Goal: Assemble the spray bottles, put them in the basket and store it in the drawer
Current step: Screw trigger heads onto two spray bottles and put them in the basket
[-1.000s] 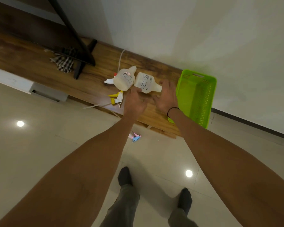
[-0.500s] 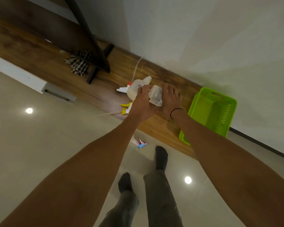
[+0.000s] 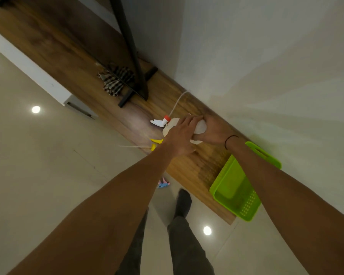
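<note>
1. Both hands meet over two translucent white plastic bottles (image 3: 200, 126) lying on the long brown wooden bench top (image 3: 187, 167) against the pale wall.
2. Left hand (image 3: 180, 135): fingers spread and curved over the near bottle, gripping it. The palm covers most of the bottle, so only slivers of white show either side.
3. Right hand (image 3: 213, 130): wraps the far bottle from the wall side, fingertips tucked out of sight. A thin black band sits on that wrist.
4. Where one bottle ends and the other begins, I cannot tell.
5. White spray trigger head with a red nozzle tip (image 3: 160, 121) lies just left of the bottles, its white tube trailing toward the wall.
6. Yellow spray trigger head (image 3: 155, 143) is half hidden under the left wrist, its dip tube overhanging the bench edge.
7. Lime-green perforated plastic basket (image 3: 244, 207) sits at the bench's right end, partly crossed by the right forearm.
8. Small pink-and-blue object (image 3: 163, 184) on the tiled floor, too blurred to name.
</note>
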The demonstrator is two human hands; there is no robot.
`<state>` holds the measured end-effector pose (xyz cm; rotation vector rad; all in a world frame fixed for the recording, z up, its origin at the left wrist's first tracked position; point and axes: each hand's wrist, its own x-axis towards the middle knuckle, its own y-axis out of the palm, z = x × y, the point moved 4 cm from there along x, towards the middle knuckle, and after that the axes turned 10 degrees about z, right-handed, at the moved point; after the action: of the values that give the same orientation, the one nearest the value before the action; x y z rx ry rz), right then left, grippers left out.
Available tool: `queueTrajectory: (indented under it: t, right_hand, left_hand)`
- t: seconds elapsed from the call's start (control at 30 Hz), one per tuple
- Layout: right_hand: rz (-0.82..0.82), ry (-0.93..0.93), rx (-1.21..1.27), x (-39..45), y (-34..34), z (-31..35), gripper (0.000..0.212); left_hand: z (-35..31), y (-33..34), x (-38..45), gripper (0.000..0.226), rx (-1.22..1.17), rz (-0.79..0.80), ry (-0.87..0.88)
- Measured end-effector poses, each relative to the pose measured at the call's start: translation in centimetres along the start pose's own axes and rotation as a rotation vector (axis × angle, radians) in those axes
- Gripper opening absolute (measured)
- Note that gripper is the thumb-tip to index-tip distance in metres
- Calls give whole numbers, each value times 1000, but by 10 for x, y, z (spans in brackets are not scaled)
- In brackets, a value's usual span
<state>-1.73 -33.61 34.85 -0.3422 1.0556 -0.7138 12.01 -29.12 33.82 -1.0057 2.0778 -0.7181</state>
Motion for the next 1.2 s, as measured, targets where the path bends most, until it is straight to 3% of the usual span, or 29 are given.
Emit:
queueTrajectory:
  t: [0.2,0.33,0.37,0.47,0.6,0.73,0.97,1.1,1.2]
  right_hand:
    - [95,-88,71,15,-12,48,66]
    - [84,-132,421,25,-20,69,15]
    - [15,-148,432,30,-23,74,14]
    - [-143,-162,158,56,-23,82,18]
    - [-14,-231,-251,91,-1,106,36]
    - [56,-231,-548,121,29,119,29]
    - [110,-152,-717,148,63,106,46]
    - [65,-195,-716,145,67,107,29]
    - [-81,-205,-655,134,55,105,23]
  left_hand:
    - [32,-38,-17,98,-85,-121,-70]
    - [74,-53,-38,98,-204,-222,-170]
    - [85,-56,-43,99,-224,-233,-199]
    - [111,-60,-57,102,-259,-230,-241]
    - [136,-60,-68,103,-294,-259,-296]
    - [156,-56,-76,102,-300,-259,-328]
    - [179,-42,-87,101,-338,-258,-343]
    - [181,-38,-89,102,-352,-231,-340]
    - [180,-40,-89,103,-374,-225,-331]
